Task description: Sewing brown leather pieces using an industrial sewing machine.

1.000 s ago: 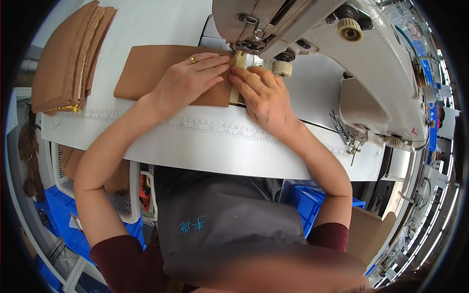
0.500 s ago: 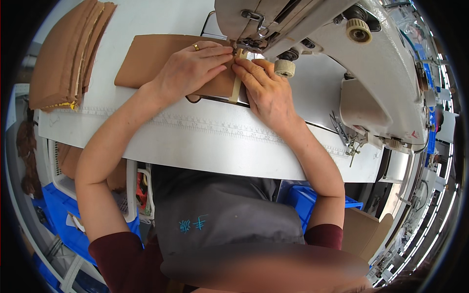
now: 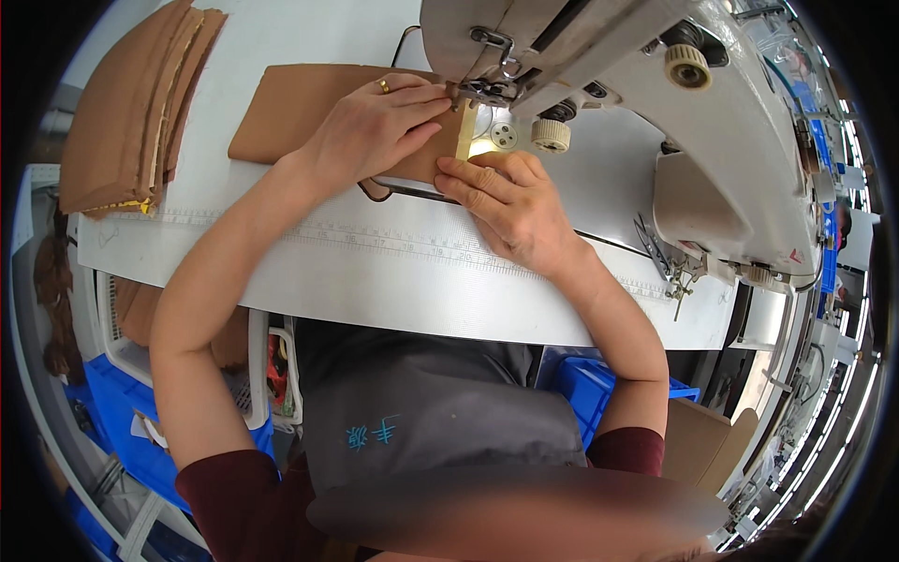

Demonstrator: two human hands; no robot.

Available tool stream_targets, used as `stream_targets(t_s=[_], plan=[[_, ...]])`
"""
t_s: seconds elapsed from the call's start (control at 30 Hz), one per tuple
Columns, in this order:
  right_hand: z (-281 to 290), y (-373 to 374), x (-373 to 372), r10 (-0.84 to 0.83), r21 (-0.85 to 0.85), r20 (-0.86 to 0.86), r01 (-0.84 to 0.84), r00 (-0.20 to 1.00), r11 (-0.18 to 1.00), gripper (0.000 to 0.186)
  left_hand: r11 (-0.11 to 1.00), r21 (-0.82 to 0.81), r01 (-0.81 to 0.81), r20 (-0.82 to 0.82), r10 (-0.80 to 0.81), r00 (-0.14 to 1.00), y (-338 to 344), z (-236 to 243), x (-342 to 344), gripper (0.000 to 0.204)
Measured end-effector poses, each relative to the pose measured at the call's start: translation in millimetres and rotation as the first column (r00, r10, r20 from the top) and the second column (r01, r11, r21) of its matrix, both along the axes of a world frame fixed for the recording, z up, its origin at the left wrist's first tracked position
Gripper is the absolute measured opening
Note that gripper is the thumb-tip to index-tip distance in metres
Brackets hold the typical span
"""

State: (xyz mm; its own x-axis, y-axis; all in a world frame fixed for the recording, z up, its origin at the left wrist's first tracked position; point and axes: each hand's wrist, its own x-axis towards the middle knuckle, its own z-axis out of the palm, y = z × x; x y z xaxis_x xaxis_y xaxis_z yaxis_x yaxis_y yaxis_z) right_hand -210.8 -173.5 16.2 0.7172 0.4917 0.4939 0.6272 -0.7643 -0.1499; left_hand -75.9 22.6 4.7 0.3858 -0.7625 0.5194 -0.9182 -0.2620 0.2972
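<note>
A folded brown fabric piece (image 3: 300, 108) lies on the white sewing table, its right edge carrying a pale yellow strip (image 3: 464, 131). That edge sits beside the presser foot of the sewing machine (image 3: 609, 56). My left hand (image 3: 375, 131) rests flat on the fabric, fingers stretched and their tips close to the foot. At the near right corner, my right hand (image 3: 510, 201) pinches the fabric's edge; its thumb is mostly hidden. Light from the machine falls on the round metal plate (image 3: 504, 135) right of the strip.
A stack of brown fabric pieces (image 3: 131, 103) stands at the far left. A printed ruler scale (image 3: 393, 242) runs along the table. Metal snips (image 3: 653, 245) lie by the machine's base. Below the table are a white basket (image 3: 253, 365) and a blue crate (image 3: 581, 384).
My right hand has drawn back toward me from beside the presser foot to the fabric's near corner, uncovering the round plate. My left hand stays on the fabric.
</note>
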Motion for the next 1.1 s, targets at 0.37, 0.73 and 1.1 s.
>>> stream_targets(t_s=[0.37, 0.73, 1.1], plan=[[-2.8, -4.0, 17.3, -0.135, 0.007, -0.014, 0.136, 0.991, 0.991, 0.039, 0.999, 0.004, 0.036, -0.048, -0.036, 0.998, -12.1, 4.8, 41.1, 0.017], [3.4, -9.1, 29.0, -0.337, -0.078, -0.011, 0.335, 0.941, 0.939, 0.039, 1.0, 0.016, -0.017, -0.067, 0.018, 0.998, -27.5, 7.7, 68.3, 0.012], [-4.6, -10.2, 27.5, -0.252, 0.083, -0.031, 0.254, 0.967, 0.964, 0.023, 0.983, 0.066, -0.173, -0.258, 0.184, 0.949, 10.4, 30.0, 56.7, 0.026]])
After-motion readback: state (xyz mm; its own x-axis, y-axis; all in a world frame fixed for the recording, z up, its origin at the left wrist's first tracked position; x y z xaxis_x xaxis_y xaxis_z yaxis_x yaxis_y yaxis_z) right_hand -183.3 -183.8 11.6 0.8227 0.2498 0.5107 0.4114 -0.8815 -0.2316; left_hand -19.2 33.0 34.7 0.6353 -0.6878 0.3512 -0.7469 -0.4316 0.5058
